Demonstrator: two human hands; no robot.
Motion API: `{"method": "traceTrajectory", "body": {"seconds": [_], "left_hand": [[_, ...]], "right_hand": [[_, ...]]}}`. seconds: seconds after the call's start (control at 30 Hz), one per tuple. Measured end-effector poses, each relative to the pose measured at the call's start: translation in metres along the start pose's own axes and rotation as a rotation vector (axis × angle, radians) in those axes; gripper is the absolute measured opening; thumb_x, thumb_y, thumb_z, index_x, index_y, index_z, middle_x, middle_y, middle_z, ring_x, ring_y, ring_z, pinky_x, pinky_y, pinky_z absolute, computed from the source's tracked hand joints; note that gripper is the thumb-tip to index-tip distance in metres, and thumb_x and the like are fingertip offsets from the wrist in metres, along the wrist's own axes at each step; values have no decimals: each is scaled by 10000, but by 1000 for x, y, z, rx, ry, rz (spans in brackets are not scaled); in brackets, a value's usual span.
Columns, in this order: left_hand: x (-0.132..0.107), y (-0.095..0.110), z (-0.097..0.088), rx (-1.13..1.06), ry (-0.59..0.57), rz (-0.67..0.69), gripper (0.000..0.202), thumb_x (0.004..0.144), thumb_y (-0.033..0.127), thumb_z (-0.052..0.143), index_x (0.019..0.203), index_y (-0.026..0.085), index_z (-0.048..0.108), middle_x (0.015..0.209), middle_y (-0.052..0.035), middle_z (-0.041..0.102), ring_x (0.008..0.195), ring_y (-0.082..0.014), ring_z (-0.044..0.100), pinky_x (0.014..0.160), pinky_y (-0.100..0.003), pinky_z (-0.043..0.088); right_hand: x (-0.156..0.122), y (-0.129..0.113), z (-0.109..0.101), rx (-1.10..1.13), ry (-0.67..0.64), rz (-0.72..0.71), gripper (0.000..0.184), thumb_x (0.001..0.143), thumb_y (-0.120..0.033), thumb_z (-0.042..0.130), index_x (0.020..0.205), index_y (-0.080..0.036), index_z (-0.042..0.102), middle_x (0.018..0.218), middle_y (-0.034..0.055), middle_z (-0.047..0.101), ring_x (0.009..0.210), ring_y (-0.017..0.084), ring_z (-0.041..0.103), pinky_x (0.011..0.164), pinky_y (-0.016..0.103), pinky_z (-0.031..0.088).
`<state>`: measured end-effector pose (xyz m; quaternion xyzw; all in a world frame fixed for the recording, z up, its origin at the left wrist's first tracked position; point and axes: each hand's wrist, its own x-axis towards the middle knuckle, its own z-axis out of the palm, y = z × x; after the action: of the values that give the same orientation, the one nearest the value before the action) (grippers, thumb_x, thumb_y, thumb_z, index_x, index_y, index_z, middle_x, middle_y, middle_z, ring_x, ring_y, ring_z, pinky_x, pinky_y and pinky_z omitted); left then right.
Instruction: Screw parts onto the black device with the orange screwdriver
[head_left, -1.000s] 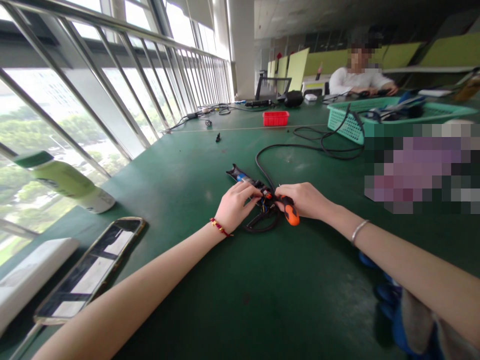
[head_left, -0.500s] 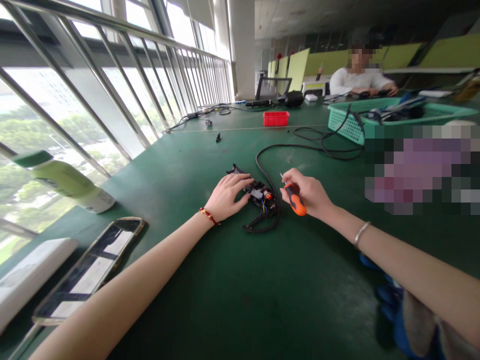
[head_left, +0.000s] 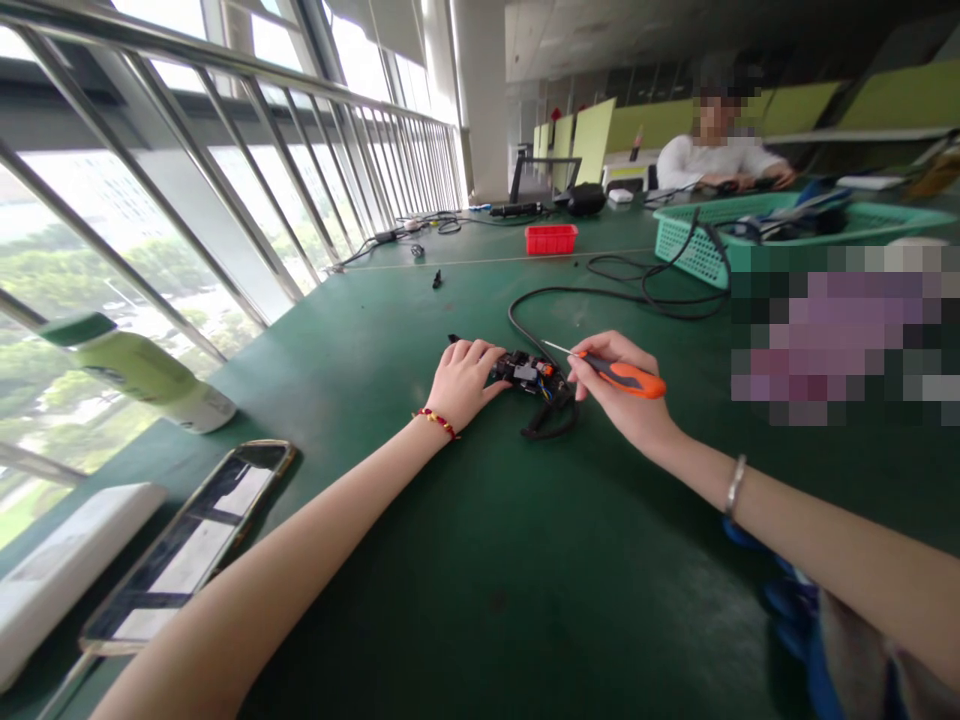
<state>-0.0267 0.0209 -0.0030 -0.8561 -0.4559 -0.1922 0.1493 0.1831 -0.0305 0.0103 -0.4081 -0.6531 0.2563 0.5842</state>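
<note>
On the green table [head_left: 420,560] lies an opened black corded device [head_left: 527,372], its inner parts and small coloured wires showing. My left hand [head_left: 466,382] is closed over its left end, fingers on top and thumb along the near side. In my right hand [head_left: 622,385] is an orange and black screwdriver [head_left: 626,377], gripped near the front of its handle. Its thin metal shaft points left, above the right part of the device. Whether the tip touches anything I cannot tell. A black cable [head_left: 559,291] runs from the device toward the back right.
A phone [head_left: 195,540], a white box [head_left: 67,560] and a green-capped bottle [head_left: 142,370] stand at the left. Farther back are a small black piece [head_left: 437,280], a red bin [head_left: 551,239] and a teal basket [head_left: 694,250]. Another person [head_left: 712,160] sits across the table.
The screwdriver has swung from pointing up, handle toward me, to lying nearly level with its shaft leftward. The device has turned slightly and shifted right under my left hand.
</note>
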Motion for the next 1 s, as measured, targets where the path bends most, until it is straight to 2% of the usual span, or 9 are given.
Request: {"method": "traceTrajectory", "body": {"seconds": [0.13, 0.3, 0.47, 0.6, 0.73, 1.0], "left_hand": [[13, 7, 8, 95, 17, -39, 501, 805, 404, 567, 1213, 120, 499, 1044, -153, 552, 989, -308, 473, 866, -443, 380], [13, 1, 16, -8, 58, -66, 424, 807, 446, 548, 1134, 177, 540, 1087, -123, 521, 1020, -288, 453, 875, -418, 386], [8, -2, 20, -97, 72, -64, 415, 810, 445, 533, 1117, 166, 511, 1184, -108, 507, 1077, -258, 450, 975, -417, 340], [10, -1, 21, -106, 47, -59, 400, 826, 430, 511, 1113, 152, 503, 1082, -88, 571, 1028, -242, 487, 1008, -420, 313], [10, 0, 20, -81, 45, -61, 413, 827, 439, 504, 1123, 151, 504, 1074, -90, 576, 1020, -250, 487, 982, -417, 336], [9, -1, 20, -82, 41, -56, 410, 827, 437, 496, 1128, 159, 503, 1059, -91, 573, 1002, -252, 486, 953, -417, 353]], "right_hand": [[1, 3, -1, 23, -26, 101, 257, 810, -440, 547, 721, -200, 543, 510, -39, 538, 417, 91, 496, 432, 229, 412], [4, 7, -4, -59, 36, 68, 311, 828, -422, 501, 621, -195, 546, 529, -28, 470, 466, 86, 430, 428, 223, 327], [4, 11, -6, -29, 49, 45, 145, 802, -346, 558, 774, -221, 491, 521, -69, 446, 447, 80, 417, 447, 217, 321], [4, 14, -6, -43, 41, 42, 185, 782, -325, 589, 741, -217, 444, 552, -68, 460, 440, 69, 423, 444, 213, 333], [5, 14, -5, -73, 6, 38, 212, 785, -353, 584, 710, -211, 446, 547, -60, 463, 449, 74, 434, 436, 216, 337], [4, 14, -4, -81, 18, 45, 217, 789, -362, 577, 703, -215, 442, 510, -75, 447, 426, 72, 425, 447, 223, 347]]}}
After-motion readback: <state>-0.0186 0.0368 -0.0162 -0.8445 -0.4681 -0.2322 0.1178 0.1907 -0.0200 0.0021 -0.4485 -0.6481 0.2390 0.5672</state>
